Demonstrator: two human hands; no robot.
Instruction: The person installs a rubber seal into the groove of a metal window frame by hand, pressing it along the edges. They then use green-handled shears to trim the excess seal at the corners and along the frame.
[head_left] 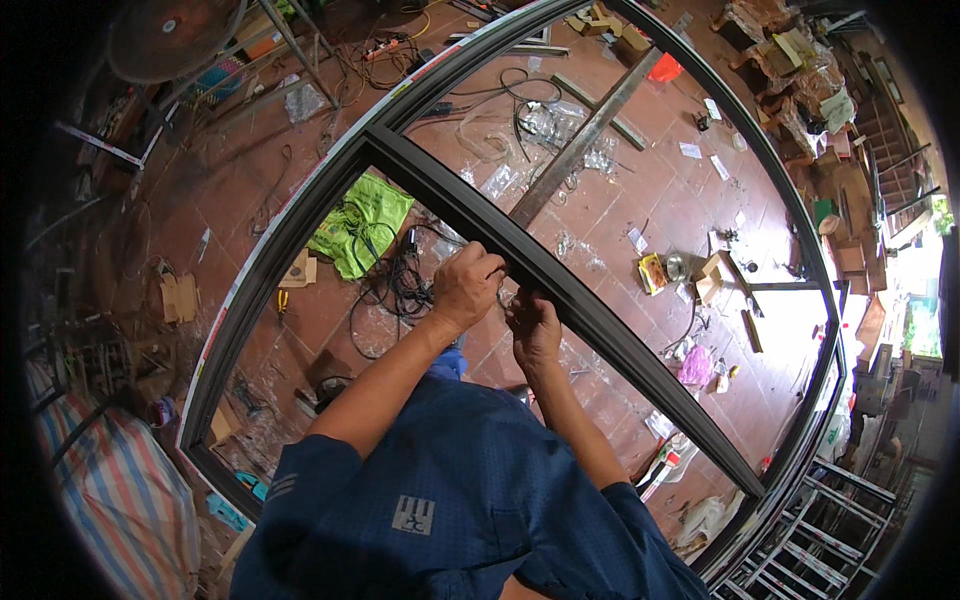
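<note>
A large dark frame (232,330), like a window or door frame, surrounds me, and a dark crossbar (615,325) runs slantwise across it. At the near edge of this bar my left hand (466,288) is closed, its fingertips pressed together against the profile. Just to its right, my right hand (536,328) has its fingers curled up to the underside of the same bar. Whatever the fingers pinch is too small or hidden to name. Beneath the left hand, black cables (395,290) lie in a tangle on the floor.
A lime-green bag (362,222) lies on the tiled floor (480,340) left of the cables. Under the crossbar's far side a long metal bar (585,140) stretches away. Scraps, a cardboard box (712,278) and a pink bag (697,366) lie right; a metal ladder (825,525) is lower right.
</note>
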